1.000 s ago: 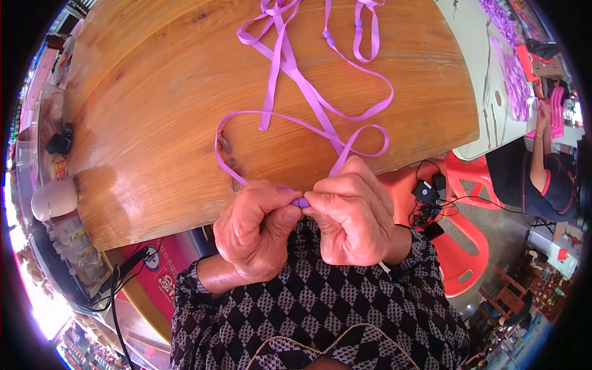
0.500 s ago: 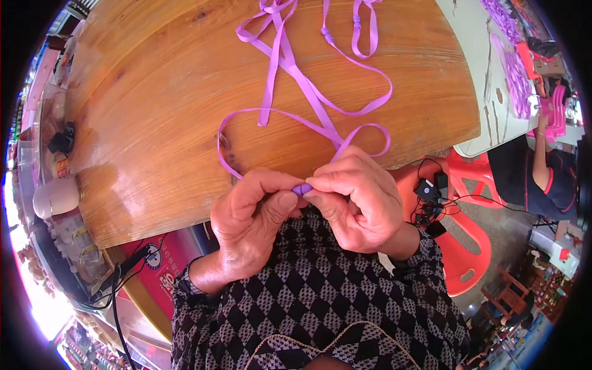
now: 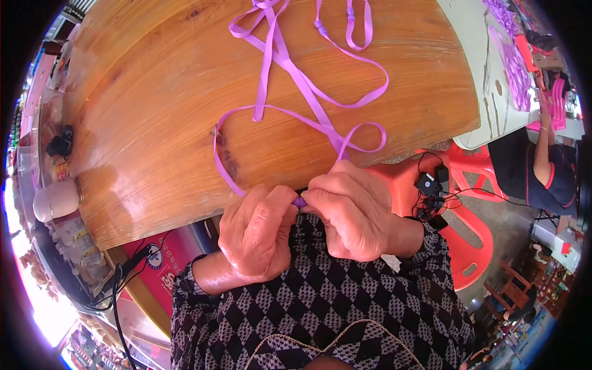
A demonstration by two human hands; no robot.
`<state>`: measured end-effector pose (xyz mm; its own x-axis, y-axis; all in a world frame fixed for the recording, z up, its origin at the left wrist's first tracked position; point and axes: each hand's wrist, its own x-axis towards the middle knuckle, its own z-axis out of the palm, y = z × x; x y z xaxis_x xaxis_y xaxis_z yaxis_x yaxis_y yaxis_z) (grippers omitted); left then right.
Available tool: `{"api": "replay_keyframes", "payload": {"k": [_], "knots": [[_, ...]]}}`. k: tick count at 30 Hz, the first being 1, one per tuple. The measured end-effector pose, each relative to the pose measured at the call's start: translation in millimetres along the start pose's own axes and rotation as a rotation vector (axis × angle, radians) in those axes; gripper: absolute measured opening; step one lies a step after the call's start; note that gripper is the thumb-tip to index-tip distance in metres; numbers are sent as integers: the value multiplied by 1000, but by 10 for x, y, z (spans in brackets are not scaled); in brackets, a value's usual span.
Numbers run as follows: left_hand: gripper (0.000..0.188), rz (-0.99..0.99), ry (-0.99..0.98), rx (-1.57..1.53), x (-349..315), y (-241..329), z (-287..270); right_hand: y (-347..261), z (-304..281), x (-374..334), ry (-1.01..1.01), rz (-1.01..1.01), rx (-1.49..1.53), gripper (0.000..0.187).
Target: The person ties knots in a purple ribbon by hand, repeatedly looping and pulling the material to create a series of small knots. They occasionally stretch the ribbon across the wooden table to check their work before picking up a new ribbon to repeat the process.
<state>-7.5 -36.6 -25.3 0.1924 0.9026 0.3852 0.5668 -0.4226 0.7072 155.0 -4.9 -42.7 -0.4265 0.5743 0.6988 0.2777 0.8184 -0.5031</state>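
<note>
Between my two hands, just off the table's near edge, is a small purple lanyard clasp (image 3: pixel 300 202). My left hand (image 3: pixel 258 233) pinches its left end with the fingers curled over, and my right hand (image 3: pixel 353 213) pinches its right end. Most of the clasp is hidden by the fingertips. From both hands a flat purple lanyard strap (image 3: pixel 305 86) runs out onto the wooden table (image 3: pixel 160 123), looping and crossing itself. Farther away, two more purple clasps (image 3: pixel 320 28) sit on thin strap loops at the table's far side.
On the white table (image 3: pixel 487 80) to the right lies a bundle of purple straps (image 3: pixel 515 74). A red plastic chair (image 3: pixel 472 246) holds black cables and adapters (image 3: pixel 428 185). Another person's arm (image 3: pixel 542 148) reaches in at the right. A pale rounded object (image 3: pixel 57 200) stands left.
My left hand has rolled over, so its knuckles and curled fingers now face up and cover more of the clasp. The right fingers have curled in closer. Both hands still grip the clasp.
</note>
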Motion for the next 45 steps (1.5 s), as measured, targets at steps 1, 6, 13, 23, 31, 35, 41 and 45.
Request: {"api": "replay_keyframes", "payload": {"k": [1,6,13,23,31,35,41,45], "knots": [[23,21,-5,11,-5,-4,1,-8,18,-11,22,12,8,32],[26,73,-7,76,31,-21,35,-5,72,-41,58,19,-2,32],[18,-199,-70,-192,59,-62,64,91,55,-23,-3,191,105,26],[28,-332,-100,-381,290,-32,-52,208,-563,138,-29,878,543,8],[27,-232,-64,-163,742,-239,-103,1732,-3457,336,515,906,-123,39],[26,-39,-97,107,1018,-287,-76,2065,-3928,510,402,952,-823,45],[18,346,22,367,1321,-385,192,1869,-2412,339,282,584,-530,22],[8,330,-59,567,1648,-557,433,1308,-1291,500,51,444,-366,14]]}}
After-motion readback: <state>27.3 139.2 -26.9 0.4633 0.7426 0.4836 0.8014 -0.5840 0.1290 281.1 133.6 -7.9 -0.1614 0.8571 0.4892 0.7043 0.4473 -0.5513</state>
